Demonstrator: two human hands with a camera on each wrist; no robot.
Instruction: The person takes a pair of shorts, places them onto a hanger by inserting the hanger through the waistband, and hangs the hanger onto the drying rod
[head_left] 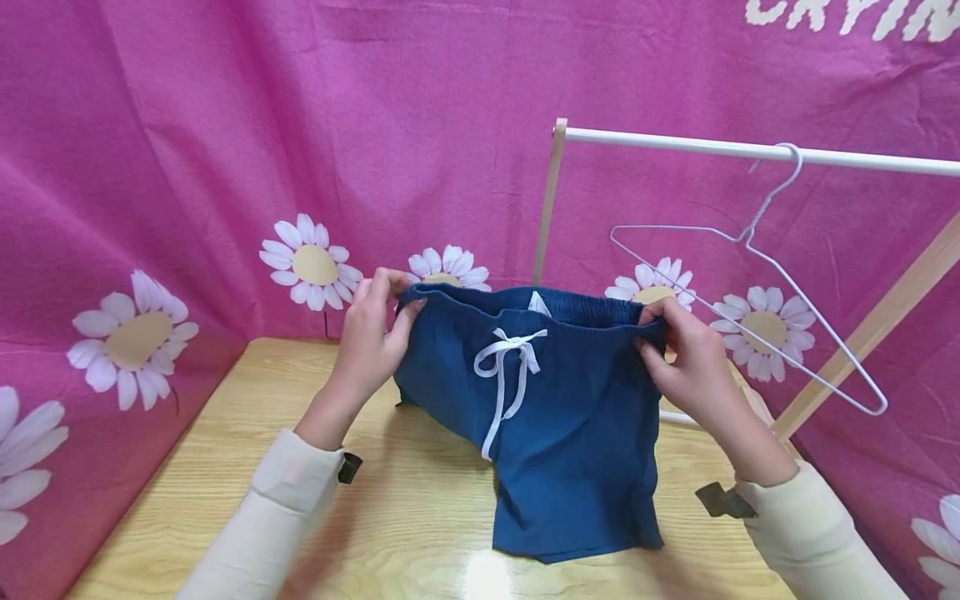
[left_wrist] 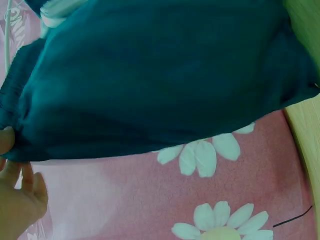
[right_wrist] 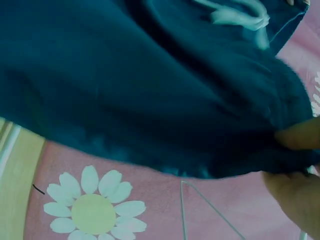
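Note:
Navy blue shorts [head_left: 577, 400] with a white drawstring [head_left: 498, 375] tied in a bow hang upright between both hands, waistband at the top. My left hand [head_left: 371, 333] pinches one end of the waistband, thumb in front. At the other end, my right hand [head_left: 693, 354] pinches the waistband between thumb and fingers. A white label [head_left: 538, 304] shows inside the back of the waist. The left wrist view has the fabric [left_wrist: 160, 75] stretching away from the left hand [left_wrist: 22, 200]; the right wrist view shows the right thumb and fingers on the waistband corner.
A clothes rack with a white bar [head_left: 675, 146] and wooden legs stands at the right. From its bar hangs a white wire hanger [head_left: 750, 237], just behind the right hand. Below is a wooden table [head_left: 360, 517]. Pink cloth [head_left: 420, 125] with daisies encloses the sides and back.

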